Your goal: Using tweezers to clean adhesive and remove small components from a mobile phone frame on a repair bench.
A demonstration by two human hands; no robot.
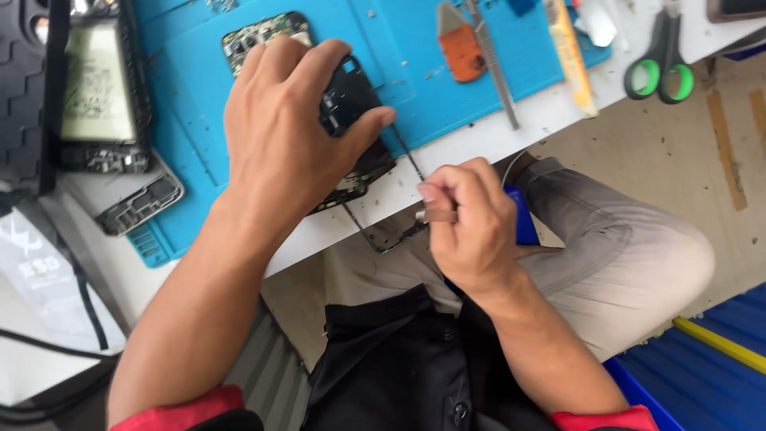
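The opened phone [351, 128] lies on the blue mat [447, 88] at the bench's near edge, its long axis running diagonally from the far left toward the near right, the near end overhanging the edge. The left hand [287, 128] presses down on it palm-first, fingers wrapped over its sides. The right hand [471, 227] is clenched, pinching a small flat tool [437, 215] that points left at the phone's near corner.

There is only one view, from a camera worn on the person's head. It looks steeply down, close over the white desk [511, 136] edge with its blue mat [415, 72], the person's lap and the floor [718, 183] on the right.
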